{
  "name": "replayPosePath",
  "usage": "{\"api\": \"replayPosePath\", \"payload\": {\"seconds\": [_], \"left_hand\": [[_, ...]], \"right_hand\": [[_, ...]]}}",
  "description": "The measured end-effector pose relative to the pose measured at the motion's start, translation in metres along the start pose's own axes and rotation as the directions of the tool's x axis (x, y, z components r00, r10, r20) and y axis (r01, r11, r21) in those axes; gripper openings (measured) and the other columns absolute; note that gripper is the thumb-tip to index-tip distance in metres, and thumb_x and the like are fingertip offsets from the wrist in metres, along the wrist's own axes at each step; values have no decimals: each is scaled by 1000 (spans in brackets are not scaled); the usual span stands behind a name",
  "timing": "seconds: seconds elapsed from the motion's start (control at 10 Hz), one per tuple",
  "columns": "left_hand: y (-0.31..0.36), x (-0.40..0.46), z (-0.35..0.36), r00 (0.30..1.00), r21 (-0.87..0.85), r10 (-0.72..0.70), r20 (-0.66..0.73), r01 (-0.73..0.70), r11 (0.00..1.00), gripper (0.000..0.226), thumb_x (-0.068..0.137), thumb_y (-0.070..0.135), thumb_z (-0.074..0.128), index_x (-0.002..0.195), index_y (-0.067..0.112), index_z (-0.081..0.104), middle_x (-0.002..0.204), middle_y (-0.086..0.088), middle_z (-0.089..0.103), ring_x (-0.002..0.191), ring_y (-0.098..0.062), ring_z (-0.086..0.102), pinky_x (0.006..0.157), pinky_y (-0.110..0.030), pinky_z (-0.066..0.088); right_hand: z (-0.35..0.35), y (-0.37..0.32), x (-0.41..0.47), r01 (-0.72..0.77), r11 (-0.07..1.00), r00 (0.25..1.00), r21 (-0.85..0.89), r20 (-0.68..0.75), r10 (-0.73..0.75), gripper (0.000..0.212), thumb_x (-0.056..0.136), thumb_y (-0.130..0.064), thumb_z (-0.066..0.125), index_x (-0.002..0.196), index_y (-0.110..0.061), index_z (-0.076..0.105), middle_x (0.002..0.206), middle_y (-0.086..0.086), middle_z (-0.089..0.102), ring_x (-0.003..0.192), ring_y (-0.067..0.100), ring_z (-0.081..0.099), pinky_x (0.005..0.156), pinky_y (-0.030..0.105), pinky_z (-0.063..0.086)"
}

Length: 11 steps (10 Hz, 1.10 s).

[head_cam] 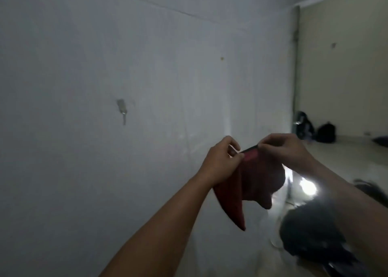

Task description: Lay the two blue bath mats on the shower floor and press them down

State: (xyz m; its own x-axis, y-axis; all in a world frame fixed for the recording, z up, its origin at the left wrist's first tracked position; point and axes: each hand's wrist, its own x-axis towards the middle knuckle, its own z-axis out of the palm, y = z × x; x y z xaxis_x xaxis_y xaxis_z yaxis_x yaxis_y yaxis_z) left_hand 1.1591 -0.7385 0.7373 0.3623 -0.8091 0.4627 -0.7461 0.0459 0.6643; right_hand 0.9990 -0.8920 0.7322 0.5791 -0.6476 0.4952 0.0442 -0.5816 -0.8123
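Observation:
A dark red cloth [258,184] hangs in the air in front of a white wall. My left hand [222,161] pinches its upper edge on the left, and my right hand [287,148] pinches the same edge on the right. The cloth droops below both hands to a point near the floor side. No blue bath mat shows in this view, and no shower floor can be made out.
A plain white wall [126,87] with a small metal hook [122,111] fills the left. Dark bags [325,133] sit on the pale floor at the far right. A blurred black bundle [315,234] lies low on the right beside a bright glare [307,187].

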Motion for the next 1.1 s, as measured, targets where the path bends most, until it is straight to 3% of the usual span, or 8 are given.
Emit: {"api": "replayPosePath", "payload": {"seconds": [0.2,0.3,0.4,0.5,0.7,0.9,1.0,1.1], "left_hand": [[22,-16,-118,932,292,143,-333,-42,956,9,98,19,57,101,26,52,84,7,64,73,-13,62,70,-39,54],[30,-38,-171,866,662,315,-389,25,749,11,95,22,59,100,31,54,96,11,63,81,-15,63,71,-40,55],[38,-56,-214,818,880,445,-365,147,451,10,96,28,59,106,31,61,104,10,62,78,-18,66,60,-38,55],[37,-64,-243,813,930,468,-348,236,281,10,99,30,58,103,28,67,103,9,60,71,-17,64,51,-33,52],[21,-72,-264,827,937,440,-349,315,151,14,100,31,59,93,25,69,98,8,58,66,-15,60,46,-31,49],[-3,-84,-237,850,928,385,-359,284,240,16,100,32,61,91,23,71,91,10,58,62,-11,55,46,-24,40],[-13,-87,-227,831,902,403,-384,243,357,12,96,30,65,98,23,74,93,10,59,72,-12,58,50,-27,49],[-37,-118,-180,802,650,283,-526,164,742,26,95,39,60,115,30,74,108,15,63,96,-7,62,75,-31,59]], "right_hand": [[77,-83,73,190,954,958,233,166,-232,8,84,-11,79,90,-7,80,84,11,77,75,10,70,69,19,55],[122,-121,87,258,909,928,328,179,-328,10,81,-14,82,88,-7,80,81,10,77,74,10,70,69,20,56],[161,-153,95,301,877,908,375,168,-384,14,77,-23,87,81,-11,81,74,5,76,67,10,69,62,22,56],[192,-176,99,319,856,901,406,151,-407,17,76,-30,88,76,-15,80,70,1,75,64,10,70,59,25,57],[233,-183,99,340,865,893,369,161,-420,16,78,-35,85,72,-22,77,68,-6,74,66,8,72,62,27,58],[244,-163,80,266,867,912,421,181,-368,15,81,-30,82,72,-21,76,68,-2,74,66,15,72,65,36,62],[246,-161,76,240,875,913,420,210,-351,13,87,-30,76,78,-20,77,71,-1,74,67,19,72,66,41,62],[247,-135,55,296,902,910,315,193,-366,13,92,-27,69,100,-22,78,88,-9,75,79,5,71,75,28,59]]}}
